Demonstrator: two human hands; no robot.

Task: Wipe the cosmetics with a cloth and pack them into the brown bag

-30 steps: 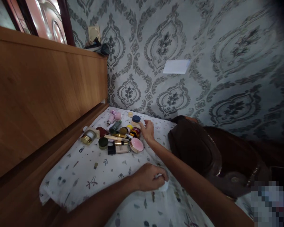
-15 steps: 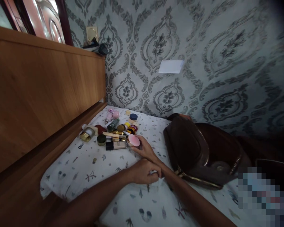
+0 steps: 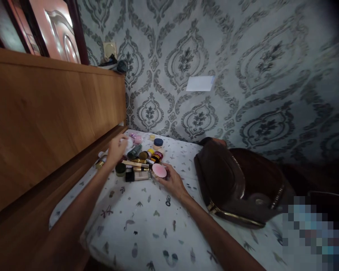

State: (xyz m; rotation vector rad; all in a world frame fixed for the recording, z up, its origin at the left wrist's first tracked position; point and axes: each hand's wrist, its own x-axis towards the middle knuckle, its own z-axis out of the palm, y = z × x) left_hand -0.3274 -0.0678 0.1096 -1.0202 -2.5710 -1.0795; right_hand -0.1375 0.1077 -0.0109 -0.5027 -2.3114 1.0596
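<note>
My right hand (image 3: 173,181) is closed around a round jar with a pink top (image 3: 159,170), just right of the loose cosmetics on the sheet. My left hand (image 3: 117,148) is at the far left of the cosmetics, its fingers bent together at a whitish thing (image 3: 126,143) too blurred to name. Beside these fingers lies a pink container (image 3: 137,139). Between the hands are a dark green bottle (image 3: 135,151), a dark-lidded jar (image 3: 120,169), a foundation bottle with a black cap (image 3: 138,175) and several slim tubes. A gold-and-white jar (image 3: 100,164) is partly hidden by my left forearm.
A brown leather bag (image 3: 223,180) stands at the right on the patterned sheet (image 3: 147,222). Along the left runs a wooden panel (image 3: 59,113). A blue-lidded jar (image 3: 158,142) lies toward the papered wall, which bears a white card (image 3: 200,83).
My left hand has moved from beside my right wrist to the far left of the cosmetics. My right hand still holds the pink-topped jar. The view has shifted slightly.
</note>
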